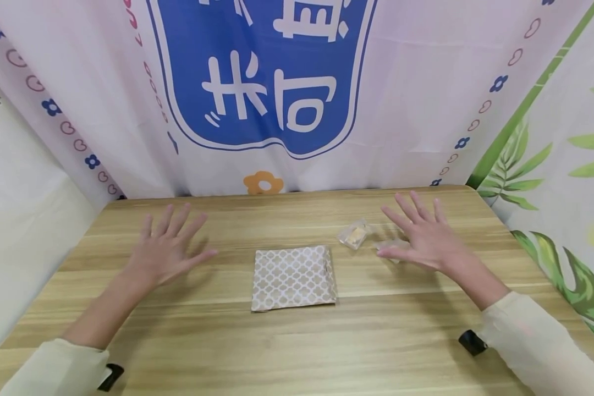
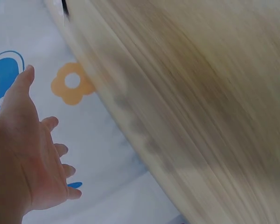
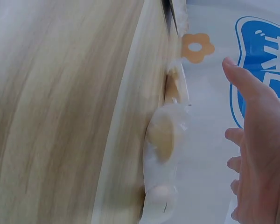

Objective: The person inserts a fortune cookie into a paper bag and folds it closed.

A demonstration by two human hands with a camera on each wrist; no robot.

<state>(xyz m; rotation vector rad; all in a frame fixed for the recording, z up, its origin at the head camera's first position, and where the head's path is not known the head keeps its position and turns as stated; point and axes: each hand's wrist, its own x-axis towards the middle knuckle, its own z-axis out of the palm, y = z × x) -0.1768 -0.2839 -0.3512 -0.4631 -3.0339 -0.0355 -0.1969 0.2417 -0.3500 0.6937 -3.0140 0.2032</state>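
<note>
Both hands hang above the wooden table with fingers spread, holding nothing. My left hand point(image 1: 165, 250) is left of a flat patterned packet point(image 1: 294, 278), which is beige with a white lattice print and lies mid-table. On the other side, my right hand point(image 1: 425, 242) hovers over a clear plastic bag point(image 1: 396, 247), which it partly hides. A second small clear bag point(image 1: 355, 234) with something tan inside lies between that hand and the packet. The right wrist view shows a bag with tan contents point(image 3: 162, 140) beside the right hand point(image 3: 263, 140). The left hand point(image 2: 30, 154) appears alone over the table's edge in the left wrist view.
The wooden table point(image 1: 297, 352) ends at a printed curtain point(image 1: 401, 137) with a blue sign and an orange flower. A leaf-patterned cloth point(image 1: 564, 192) hangs on the right, and a white one point(image 1: 20, 220) on the left. Dark devices point(image 1: 472, 342) are at both wrists.
</note>
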